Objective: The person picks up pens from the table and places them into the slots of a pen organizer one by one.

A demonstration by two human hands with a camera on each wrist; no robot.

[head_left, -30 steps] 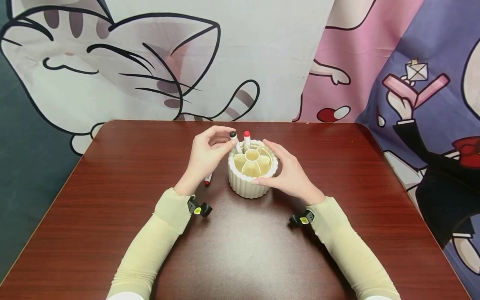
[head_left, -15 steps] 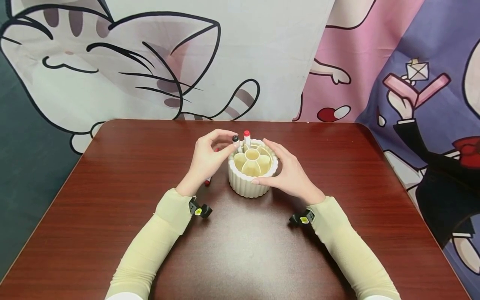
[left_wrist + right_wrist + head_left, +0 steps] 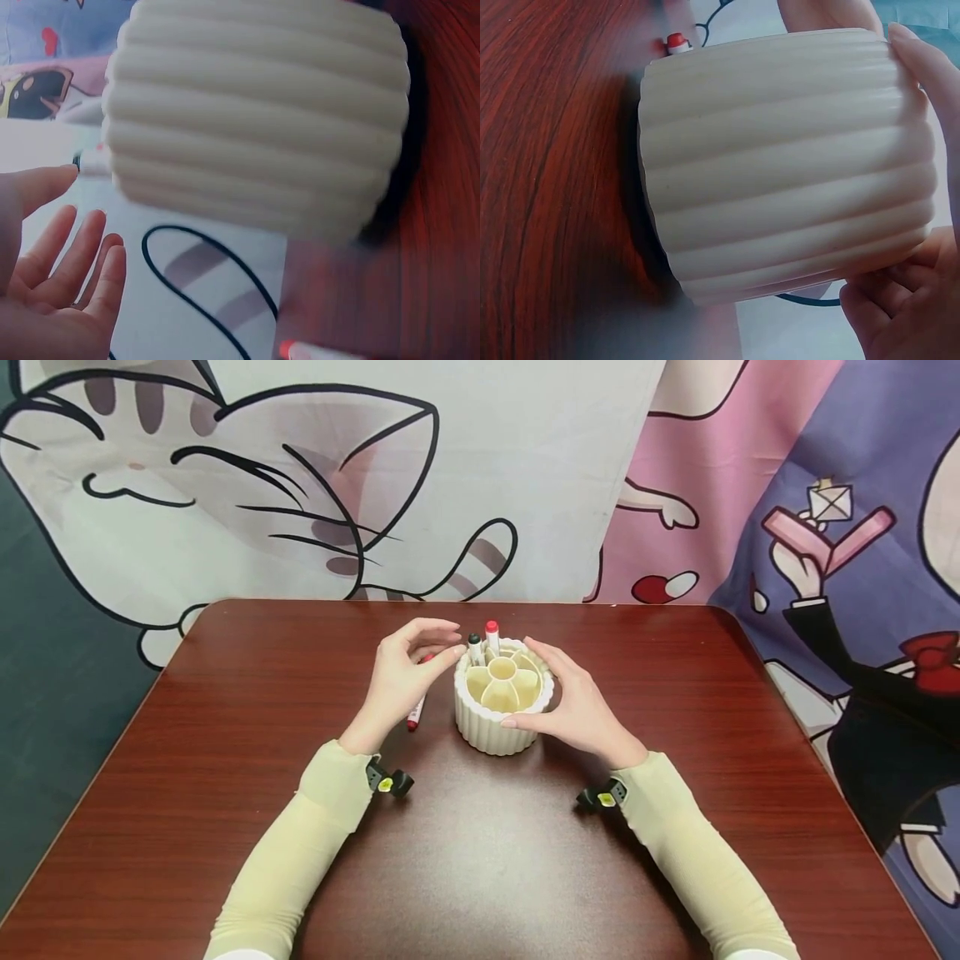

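Note:
A cream pen holder with ribbed walls and petal-shaped compartments stands upright on the table. My right hand grips its right side, the thumb in front and the fingers around the back; the right wrist view shows that hold on the ribbed wall. In the holder's back left part stand a black-capped marker and a red-capped marker. Just left of the rim is my left hand, fingers extended and nothing held. Beneath it a white marker with a red end lies on the table, partly hidden.
The brown wooden table spreads around the holder. Behind its far edge hangs a cloth printed with a cartoon cat. Small wrist cameras sit on both sleeves.
My left hand has lowered the black-capped marker into the holder, let go of it and drawn back slightly to the left. The right hand has stayed on the holder.

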